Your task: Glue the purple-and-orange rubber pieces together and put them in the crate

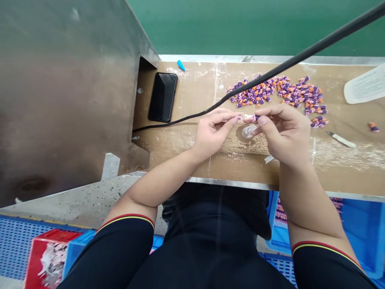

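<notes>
My left hand [210,134] pinches a tiny pink piece [238,118] between thumb and index finger. Facing it, my right hand [288,134] grips a small purple figure [255,118] at its fingertips. The two pieces are held a short gap apart. Just below them a small clear round dish [248,131] sits on the wet cardboard, partly behind my right fingers. Beyond my hands lies a heap of small purple, orange and pink figures [255,94], some of it hidden by my right hand and a cable.
A black cable [222,100] crosses above the cardboard-covered bench [186,138]. On it are a phone [163,97], a blue cap [181,65], a craft knife [341,139], a lone figure [373,127] and a white bottle [365,86]. A metal cabinet [66,88] stands left; blue crates [361,233] sit below.
</notes>
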### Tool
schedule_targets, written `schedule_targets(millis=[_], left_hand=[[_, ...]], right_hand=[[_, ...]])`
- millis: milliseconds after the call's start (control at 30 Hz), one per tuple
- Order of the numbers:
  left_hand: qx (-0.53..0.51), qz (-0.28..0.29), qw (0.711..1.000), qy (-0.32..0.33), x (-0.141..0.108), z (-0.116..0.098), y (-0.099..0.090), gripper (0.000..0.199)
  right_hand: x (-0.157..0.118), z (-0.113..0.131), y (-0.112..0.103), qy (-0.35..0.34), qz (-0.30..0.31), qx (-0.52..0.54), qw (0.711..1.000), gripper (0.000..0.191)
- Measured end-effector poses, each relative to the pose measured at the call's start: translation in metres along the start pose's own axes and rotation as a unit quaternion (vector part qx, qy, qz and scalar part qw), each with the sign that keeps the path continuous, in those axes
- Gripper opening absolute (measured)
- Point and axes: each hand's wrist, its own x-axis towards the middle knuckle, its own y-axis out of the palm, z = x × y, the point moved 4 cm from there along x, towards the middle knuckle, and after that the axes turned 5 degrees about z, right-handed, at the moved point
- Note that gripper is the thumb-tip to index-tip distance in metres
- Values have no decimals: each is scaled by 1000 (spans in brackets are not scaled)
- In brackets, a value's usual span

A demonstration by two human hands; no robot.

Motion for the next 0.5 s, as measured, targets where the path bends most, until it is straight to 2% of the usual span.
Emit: schedule_targets(millis=[67,233,367,500], left_hand=[[-12,-17,1000,-5,0,-3,-1,38],[-98,-26,992,-81,-2,0,5,50],[-93,0,994,-63,-2,-2,8,44],[-38,20,999,-31,-1,-4,7,35]], right_hand=[[-1,1,1,8,-2,2,1000,23],[-2,-1,3,18,-6,-23,1000,30],[-3,-3,4,-5,-9,-43,999,27],[-3,-2,3,-23,-1,-68,997,22]])
